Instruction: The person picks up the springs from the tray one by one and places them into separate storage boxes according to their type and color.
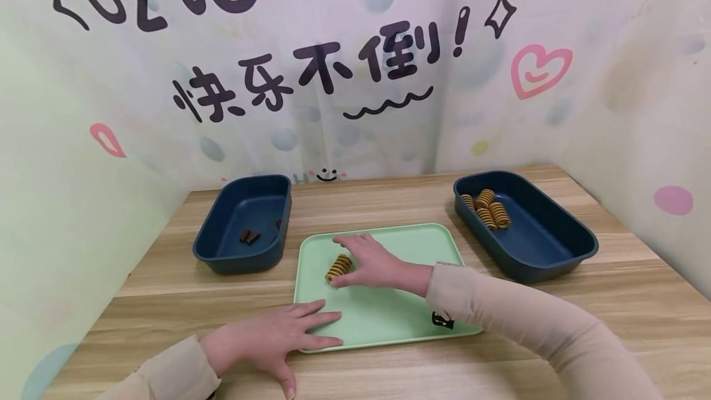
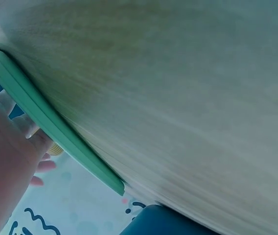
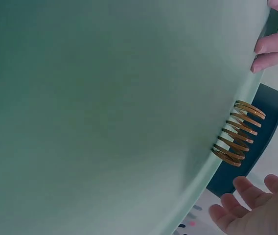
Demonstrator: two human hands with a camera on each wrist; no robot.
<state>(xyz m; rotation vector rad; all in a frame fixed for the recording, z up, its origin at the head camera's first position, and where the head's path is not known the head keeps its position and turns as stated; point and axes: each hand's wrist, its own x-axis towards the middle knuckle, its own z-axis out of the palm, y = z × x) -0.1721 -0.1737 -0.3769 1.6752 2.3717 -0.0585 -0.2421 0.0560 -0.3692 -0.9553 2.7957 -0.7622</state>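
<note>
A golden coil spring (image 1: 339, 268) lies on its side near the left end of the light green tray (image 1: 383, 323). Around it, with thumb on the near side and fingers on the far side, is my right hand (image 1: 378, 264). In the right wrist view a gap shows between the spring (image 3: 239, 133) and the fingers of the right hand (image 3: 268, 210). My left hand (image 1: 266, 335) is spread out, its fingertips over the tray's near left corner. In the left wrist view those fingers reach over the rim of the tray (image 2: 56, 117).
To the left stands a dark blue bin (image 1: 239, 266) with a few small dark brown springs (image 1: 249, 236). Another blue bin (image 1: 541, 239) at the right holds several golden springs (image 1: 491, 212). A printed curtain (image 1: 311, 134) closes off the back of the wooden table (image 1: 366, 375).
</note>
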